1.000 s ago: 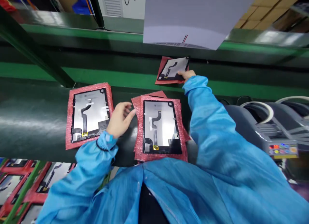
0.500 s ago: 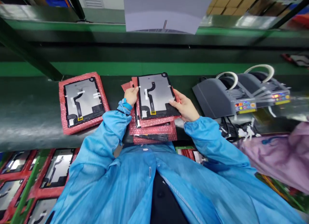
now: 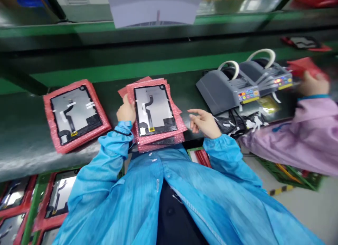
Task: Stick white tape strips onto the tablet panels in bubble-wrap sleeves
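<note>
A tablet screen panel (image 3: 154,109), silver-backed with a black flex cable and white tape tabs, lies on a pink bubble-wrap bag (image 3: 169,135) at the top of a stack in front of me. My left hand (image 3: 126,110) grips the left edge of the bubble wrap, its thumb pointing up along the side. To the right of the stack, my right hand (image 3: 204,123) is off the panel and holds nothing. Its index finger is stretched out and the other fingers are loosely bent. Another screen panel (image 3: 76,112) on pink bubble wrap lies to the left.
Two grey tape dispensers (image 3: 227,88) with lit displays stand on the right of the dark bench (image 3: 116,83). Beyond them, a co-worker's hand (image 3: 314,83) touches red wrap. Cables (image 3: 229,124) bunch near the front edge. Crates with wrapped panels (image 3: 59,194) sit below left.
My right hand has let go of the panel and moved off to the right. The panel now rests on the stack. A co-worker's hand has come into view, and the camera has turned right.
</note>
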{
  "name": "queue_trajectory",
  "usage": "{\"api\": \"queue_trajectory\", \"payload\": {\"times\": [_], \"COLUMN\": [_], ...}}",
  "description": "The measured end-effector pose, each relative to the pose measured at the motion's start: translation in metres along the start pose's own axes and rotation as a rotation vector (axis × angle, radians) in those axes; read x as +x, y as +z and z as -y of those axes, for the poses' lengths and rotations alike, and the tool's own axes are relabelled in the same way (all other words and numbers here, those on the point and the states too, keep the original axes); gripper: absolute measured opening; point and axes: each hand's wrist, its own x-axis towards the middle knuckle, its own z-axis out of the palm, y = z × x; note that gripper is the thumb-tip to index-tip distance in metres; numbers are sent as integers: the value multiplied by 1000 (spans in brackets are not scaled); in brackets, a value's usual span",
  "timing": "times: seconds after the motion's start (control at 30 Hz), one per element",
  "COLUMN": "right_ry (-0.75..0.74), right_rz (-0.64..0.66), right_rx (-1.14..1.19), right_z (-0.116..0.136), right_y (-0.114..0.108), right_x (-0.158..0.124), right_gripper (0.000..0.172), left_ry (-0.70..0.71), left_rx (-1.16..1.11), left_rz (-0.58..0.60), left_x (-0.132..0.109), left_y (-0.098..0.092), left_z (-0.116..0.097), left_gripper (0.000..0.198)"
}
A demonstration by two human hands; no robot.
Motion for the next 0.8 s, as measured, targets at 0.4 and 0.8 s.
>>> {"api": "queue_trajectory", "payload": {"times": [0.4,0.8], "right_ry": [120,-267], "right_rz": [-754,-189], "right_rx": [324,47], "right_z": [-38,60], "right_y": [-119,34], "right_x": [23,36], "right_gripper": [29,22], "left_ry": [796,956], "left_rx": [-161,-117], "left_rz": [90,401], "left_x": [44,52], "left_y": [-17,8], "left_z": [-17,11], "left_gripper": [28,40]}}
